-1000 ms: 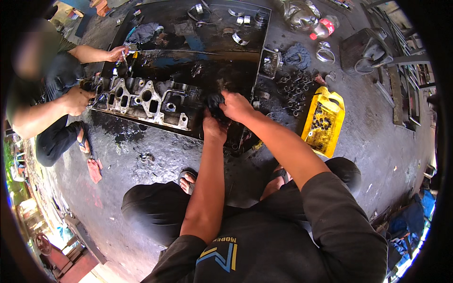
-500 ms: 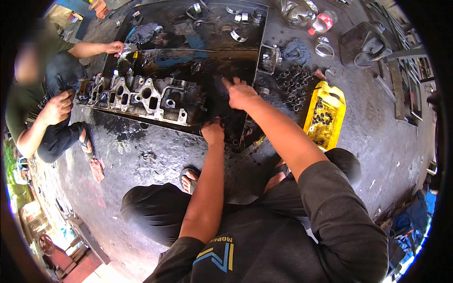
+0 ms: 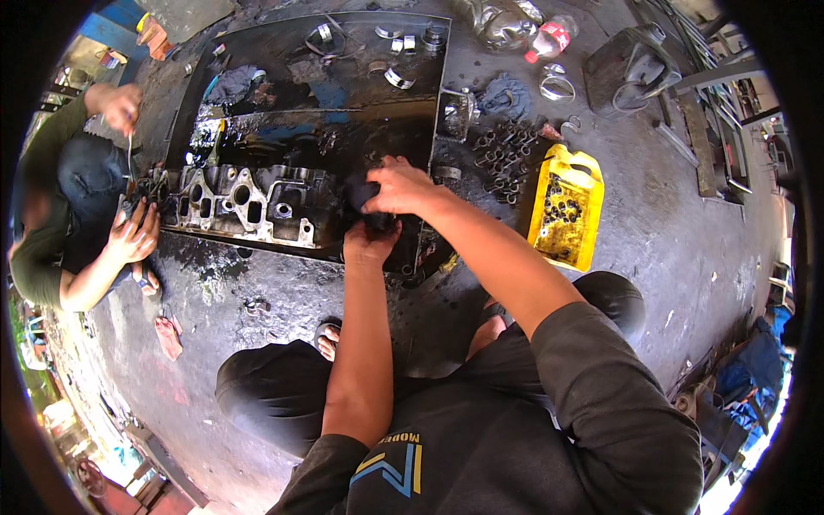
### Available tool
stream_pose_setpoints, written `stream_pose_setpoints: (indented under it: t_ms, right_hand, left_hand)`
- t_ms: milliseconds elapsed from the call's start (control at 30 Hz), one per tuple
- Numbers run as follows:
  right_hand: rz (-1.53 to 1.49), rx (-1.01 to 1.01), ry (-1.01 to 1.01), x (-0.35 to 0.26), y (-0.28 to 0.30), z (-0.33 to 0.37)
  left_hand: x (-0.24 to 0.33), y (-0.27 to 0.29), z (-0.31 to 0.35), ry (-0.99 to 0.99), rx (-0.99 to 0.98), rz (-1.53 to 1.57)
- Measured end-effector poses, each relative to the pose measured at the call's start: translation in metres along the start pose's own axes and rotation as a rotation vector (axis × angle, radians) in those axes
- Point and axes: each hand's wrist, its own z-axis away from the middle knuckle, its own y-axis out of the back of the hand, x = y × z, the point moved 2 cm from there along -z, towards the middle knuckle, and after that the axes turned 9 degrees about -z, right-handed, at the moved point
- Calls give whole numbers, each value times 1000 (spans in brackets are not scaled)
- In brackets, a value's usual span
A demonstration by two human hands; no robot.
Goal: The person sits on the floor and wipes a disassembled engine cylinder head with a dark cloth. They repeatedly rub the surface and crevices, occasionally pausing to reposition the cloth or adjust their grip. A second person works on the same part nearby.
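Note:
My left hand (image 3: pixel 371 240) is closed from the near side around a dark oily thing (image 3: pixel 360 196) whose kind I cannot make out. My right hand (image 3: pixel 396 184) grips the same thing from above and the right, with its fingers bent over it. Both hands are over the near right part of a large black oily tray (image 3: pixel 360 129). Just to their left, a grimy metal cylinder head (image 3: pixel 249 206) lies along the tray's near edge, with its ports showing.
A co-worker's hands (image 3: pixel 136 232) work at the cylinder head's left end with a thin tool. A yellow cut-open jerrycan (image 3: pixel 541 245) with several small dark parts lies right, beside a heap of dark metal parts (image 3: pixel 506 154). Bearing shells (image 3: pixel 398 79) lie in the tray.
My right hand, earlier reaching out with fingers extended, has come in beside my left hand onto the dark thing. The co-worker's hands have moved to the cylinder head's end. The view has shifted.

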Motion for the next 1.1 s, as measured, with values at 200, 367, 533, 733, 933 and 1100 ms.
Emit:
stream_pose_setpoints:
  t_ms: [200, 367, 533, 733, 933, 1100]
  right_hand:
    - [-295, 132, 71, -6, -19, 0]
    - [-233, 108, -35, -4, -16, -5]
    - [-233, 174, -100, 2, -23, -20]
    - [-579, -189, -267, 30, -10, -39]
    - [-934, -317, -449, 20, -4, -22]
    - [-766, -133, -270, 27, -31, -43]
  left_hand:
    - [-3, -25, 16, 77, -211, 155]
    - [-3, -27, 19, 32, -239, 97]
    - [-5, -10, 6, -38, -133, 34]
    - [-9, 6, 0, -398, 39, -570]
    - [5, -8, 12, -708, -122, -747]
    - [15, -8, 22, -653, -30, -733]
